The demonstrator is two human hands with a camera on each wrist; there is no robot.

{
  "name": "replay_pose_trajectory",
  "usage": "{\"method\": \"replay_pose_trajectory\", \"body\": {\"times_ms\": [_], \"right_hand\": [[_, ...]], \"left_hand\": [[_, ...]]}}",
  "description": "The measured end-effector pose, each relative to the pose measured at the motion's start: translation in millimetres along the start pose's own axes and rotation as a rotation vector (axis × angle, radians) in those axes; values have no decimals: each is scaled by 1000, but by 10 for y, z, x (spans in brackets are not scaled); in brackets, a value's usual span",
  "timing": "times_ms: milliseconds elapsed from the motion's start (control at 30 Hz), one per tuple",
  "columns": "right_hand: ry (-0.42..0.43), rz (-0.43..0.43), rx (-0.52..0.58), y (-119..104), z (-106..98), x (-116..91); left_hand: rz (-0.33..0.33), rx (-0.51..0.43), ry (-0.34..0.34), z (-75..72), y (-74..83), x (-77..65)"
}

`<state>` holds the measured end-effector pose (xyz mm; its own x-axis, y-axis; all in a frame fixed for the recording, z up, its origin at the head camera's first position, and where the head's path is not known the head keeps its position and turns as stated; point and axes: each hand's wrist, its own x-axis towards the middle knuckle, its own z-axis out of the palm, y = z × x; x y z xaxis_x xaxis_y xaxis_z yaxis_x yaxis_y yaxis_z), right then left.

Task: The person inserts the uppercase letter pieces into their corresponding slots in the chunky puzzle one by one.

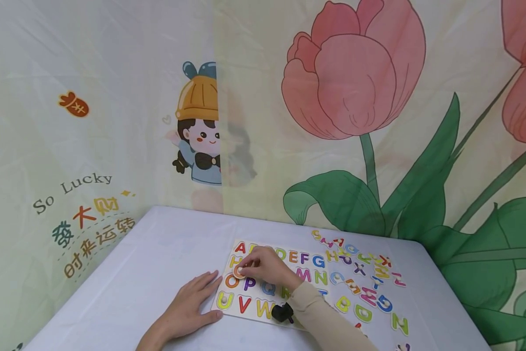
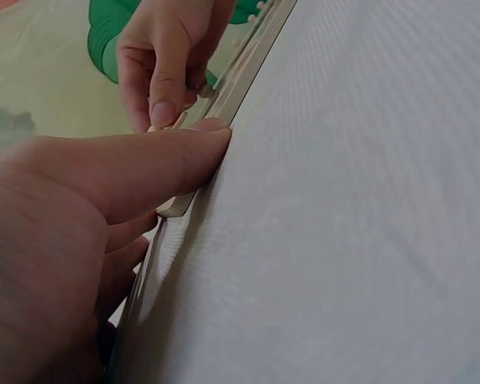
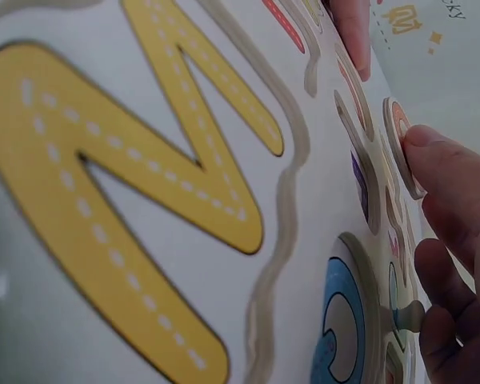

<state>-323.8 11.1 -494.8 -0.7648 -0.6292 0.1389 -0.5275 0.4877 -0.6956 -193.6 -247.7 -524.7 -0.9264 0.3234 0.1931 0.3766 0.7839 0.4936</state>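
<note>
**A round letter above the board**

On the left of the white bench lies the left hand. Its grip is spread apart and holds nothing, and its thumb touches the edge of the letter board.

Next comes a round orange piece, maybe the O. It is tilted above the left side of the board, near the printed orange O. The right hand has its grip pinched on this piece.

Far right, lots of loose letters, like the green D, lie on the bench.

I think the step now is fitting this letter. The next move needs the piece turned flat and matched to its own spot, with the board kept still.
</note>
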Motion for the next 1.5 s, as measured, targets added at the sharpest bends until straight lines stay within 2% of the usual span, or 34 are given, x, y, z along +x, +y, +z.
{"method": "replay_pose_trajectory", "body": {"times_ms": [267, 633, 967, 1500], "right_hand": [[-16, -18, -6, -1, 78, 9], [-2, 6, -18, -32, 190, 10], [2, -18, -120, -44, 209, 34], [-17, -8, -126, -81, 218, 51]], "left_hand": [[4, -4, 5, 2, -1, 1], [-13, -24, -1, 9, -16, -2], [-9, -9, -1, 10, -16, 3], [-21, -22, -15, 6, -2, 12]]}}
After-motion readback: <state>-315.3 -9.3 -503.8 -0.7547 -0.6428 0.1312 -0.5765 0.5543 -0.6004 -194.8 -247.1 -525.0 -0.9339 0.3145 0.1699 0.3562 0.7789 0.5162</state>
